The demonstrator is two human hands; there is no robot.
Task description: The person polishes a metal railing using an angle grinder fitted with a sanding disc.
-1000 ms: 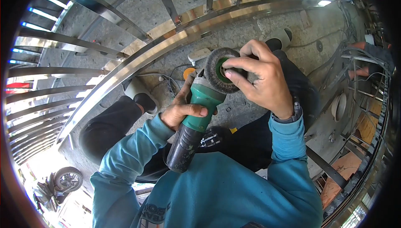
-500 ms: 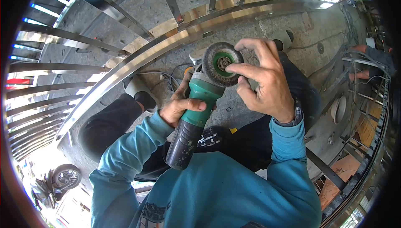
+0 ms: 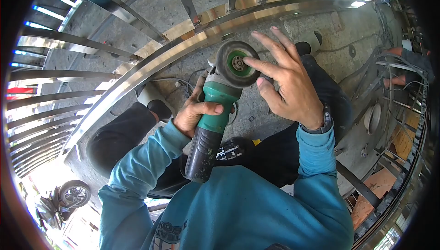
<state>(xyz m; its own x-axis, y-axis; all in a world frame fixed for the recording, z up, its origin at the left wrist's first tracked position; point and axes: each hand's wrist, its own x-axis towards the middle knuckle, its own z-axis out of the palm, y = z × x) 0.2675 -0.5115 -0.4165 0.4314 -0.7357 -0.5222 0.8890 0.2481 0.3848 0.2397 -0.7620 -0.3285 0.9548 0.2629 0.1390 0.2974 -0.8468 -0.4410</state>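
Note:
My left hand wraps around the green and black body of an angle grinder, its thumb across the front. The tool is tilted, its dark handle end towards my lap and its head pointing up and away. A dark grinding disc with a green centre faces me, held by a metal nut. My right hand is at the disc's right side with fingers spread. Its index fingertip reaches the nut and appears to touch it; the thumb is near the disc's lower right edge.
A shiny metal railing curves across the floor ahead and to the left. Cables lie on the concrete behind the grinder. Another person's arm shows at far right beside a metal frame. A motorbike wheel stands at lower left.
The grinder has shifted slightly left and up. My right hand's middle and other fingers have lifted and straightened away from the disc, while the index finger stays at its centre.

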